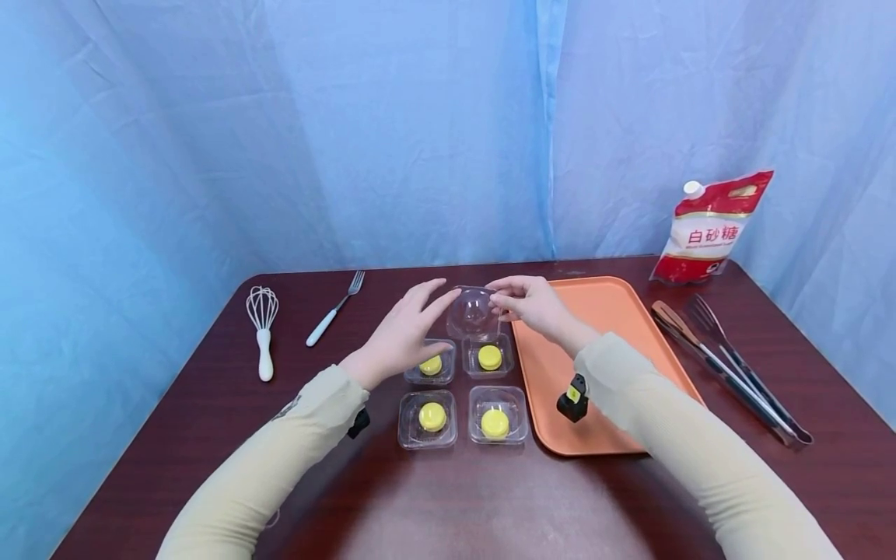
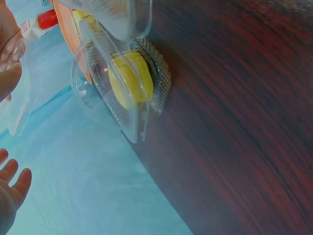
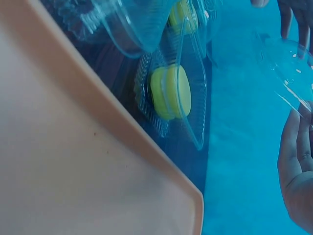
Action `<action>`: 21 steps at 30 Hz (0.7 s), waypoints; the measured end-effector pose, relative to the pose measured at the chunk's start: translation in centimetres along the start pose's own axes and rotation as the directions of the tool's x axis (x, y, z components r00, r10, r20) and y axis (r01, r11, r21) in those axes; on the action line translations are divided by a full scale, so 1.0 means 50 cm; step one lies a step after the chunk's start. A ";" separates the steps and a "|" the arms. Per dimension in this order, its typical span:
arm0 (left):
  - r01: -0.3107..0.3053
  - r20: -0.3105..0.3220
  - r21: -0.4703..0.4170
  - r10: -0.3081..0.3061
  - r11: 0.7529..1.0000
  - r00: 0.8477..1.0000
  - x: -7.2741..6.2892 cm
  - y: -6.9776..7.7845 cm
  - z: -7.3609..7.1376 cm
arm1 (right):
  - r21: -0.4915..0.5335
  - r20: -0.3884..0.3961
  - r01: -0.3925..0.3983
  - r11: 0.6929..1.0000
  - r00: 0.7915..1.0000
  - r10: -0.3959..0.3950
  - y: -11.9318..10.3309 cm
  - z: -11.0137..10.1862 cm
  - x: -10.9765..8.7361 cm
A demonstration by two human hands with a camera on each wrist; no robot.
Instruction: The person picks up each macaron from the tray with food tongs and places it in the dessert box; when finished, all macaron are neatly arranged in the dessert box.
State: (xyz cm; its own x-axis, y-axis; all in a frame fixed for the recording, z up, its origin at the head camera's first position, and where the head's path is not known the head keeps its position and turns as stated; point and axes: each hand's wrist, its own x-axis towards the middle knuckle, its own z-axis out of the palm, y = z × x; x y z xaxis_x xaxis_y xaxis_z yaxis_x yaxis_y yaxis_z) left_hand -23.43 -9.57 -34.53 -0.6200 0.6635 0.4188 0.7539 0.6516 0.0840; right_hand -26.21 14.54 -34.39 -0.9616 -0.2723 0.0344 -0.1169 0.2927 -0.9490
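Note:
A clear domed plastic lid (image 1: pixel 470 315) is held up over the back right box by my right hand (image 1: pixel 533 305), whose thumb and fingers pinch its right edge. My left hand (image 1: pixel 400 333) is at the lid's left side with its fingers spread and straight, an index fingertip right at the edge. Below the lid, a clear square box (image 1: pixel 509 367) contains a yellow macaron (image 1: pixel 490 358). The back left box (image 1: pixel 449 370), partly hidden by my left hand, has a yellow macaron (image 1: pixel 431 365) too. The right wrist view shows the lid (image 3: pixel 288 68) between both hands.
Two more clear boxes with yellow macarons (image 1: pixel 432 417) stand nearer. An orange tray (image 1: pixel 581 373) lies to the right, tongs (image 1: pixel 735 369) beyond it. A red and white sugar pouch (image 1: pixel 710 233) stands back right. A whisk (image 1: pixel 263 334) and fork (image 1: pixel 336 309) lie left.

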 end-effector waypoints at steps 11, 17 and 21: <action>-0.053 0.015 0.029 0.053 0.998 0.998 0.004 0.002 0.006 | -0.058 0.041 0.026 0.998 0.999 -0.024 -0.012 0.011 -0.013; -0.061 0.017 0.025 0.061 0.998 0.998 0.001 0.001 0.007 | -0.058 0.050 0.019 0.998 0.999 -0.016 -0.015 0.015 -0.015; -0.065 0.022 0.012 0.065 0.998 0.998 0.000 0.001 0.006 | -0.090 0.060 0.026 0.996 0.998 -0.020 -0.014 0.016 -0.018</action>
State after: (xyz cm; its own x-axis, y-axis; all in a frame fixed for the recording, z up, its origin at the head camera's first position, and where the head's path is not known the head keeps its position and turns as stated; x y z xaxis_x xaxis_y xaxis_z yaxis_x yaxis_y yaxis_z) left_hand -23.45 -9.43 -34.81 -0.5743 0.7125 0.4031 0.7902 0.6111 0.0455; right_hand -25.06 13.83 -34.03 -0.9425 -0.3324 0.0348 -0.1633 0.3672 -0.9157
